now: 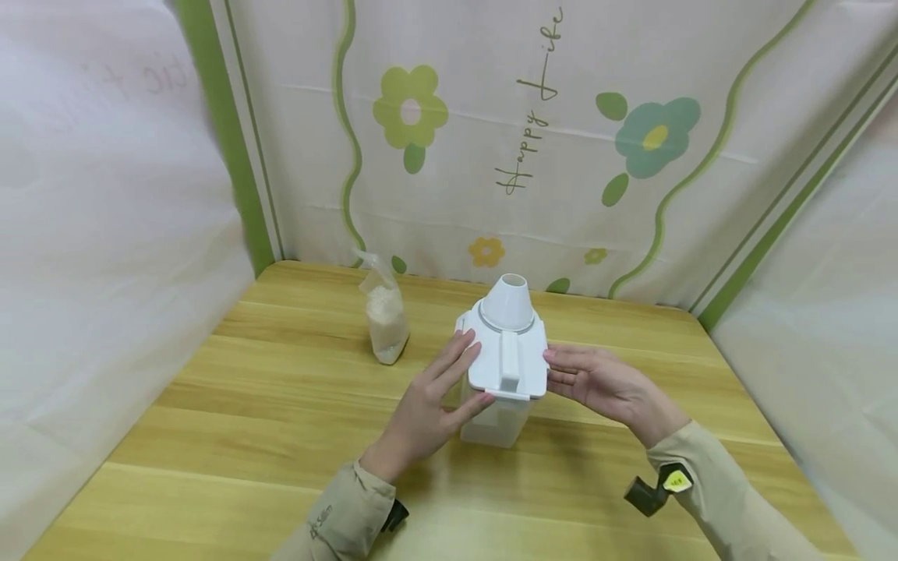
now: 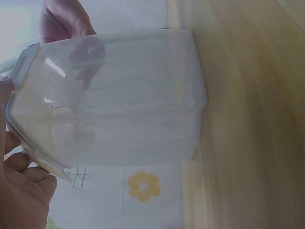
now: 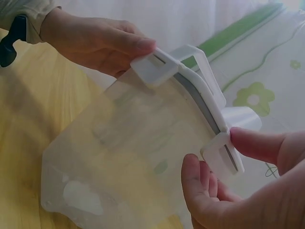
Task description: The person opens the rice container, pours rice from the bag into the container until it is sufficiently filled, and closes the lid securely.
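Observation:
A clear plastic storage container [image 1: 494,425] stands upright on the table, topped by a white lid [image 1: 491,354] with a bar handle and a cone-shaped spout [image 1: 508,304]. My left hand [image 1: 428,409] grips the lid from the left, thumb at its front edge and fingers along the left side. In the left wrist view, fingers curl beside a flared side clip [image 2: 55,168]. On the right, my right hand [image 1: 599,382] pinches a white side clip [image 3: 220,156], thumb against its top edge and fingers curled below. The front clip [image 3: 152,69] lies under the left thumb.
A clear bag of pale grains [image 1: 386,319] stands at the back left of the wooden table [image 1: 281,405]. Behind the table hangs a flower-printed curtain [image 1: 463,156], with pale fabric walls at both sides. Each sleeve carries a small dark camera.

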Motion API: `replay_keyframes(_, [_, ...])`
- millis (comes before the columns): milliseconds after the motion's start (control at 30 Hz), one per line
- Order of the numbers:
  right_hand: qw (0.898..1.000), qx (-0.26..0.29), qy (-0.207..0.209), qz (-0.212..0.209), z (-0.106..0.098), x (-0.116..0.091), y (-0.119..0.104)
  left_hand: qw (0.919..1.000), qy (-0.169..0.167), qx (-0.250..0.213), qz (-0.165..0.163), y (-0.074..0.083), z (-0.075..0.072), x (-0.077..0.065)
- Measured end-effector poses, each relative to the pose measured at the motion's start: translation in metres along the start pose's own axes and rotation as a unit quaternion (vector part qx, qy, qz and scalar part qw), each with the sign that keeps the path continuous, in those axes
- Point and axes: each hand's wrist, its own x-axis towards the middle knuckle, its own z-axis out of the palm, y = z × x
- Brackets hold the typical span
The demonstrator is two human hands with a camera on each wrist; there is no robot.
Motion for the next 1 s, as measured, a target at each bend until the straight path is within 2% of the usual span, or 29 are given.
replay_keyframes(333, [0.997,0.030,-0.060,0.039,-0.009,0.009,-0.005,1.0000,-0.004,0.001,-0.006,0.002,0.000,0.000])
replay_keyframes(500, [0.996,0.049,-0.060,0.053,-0.009,0.011,-0.006,1.0000,-0.003,0.000,-0.008,0.002,0.000,-0.001])
replay_keyframes(1000, [0.994,0.070,-0.069,0.055,-0.010,0.014,-0.005,0.9996,-0.004,-0.015,-0.025,0.003,0.001,-0.001])
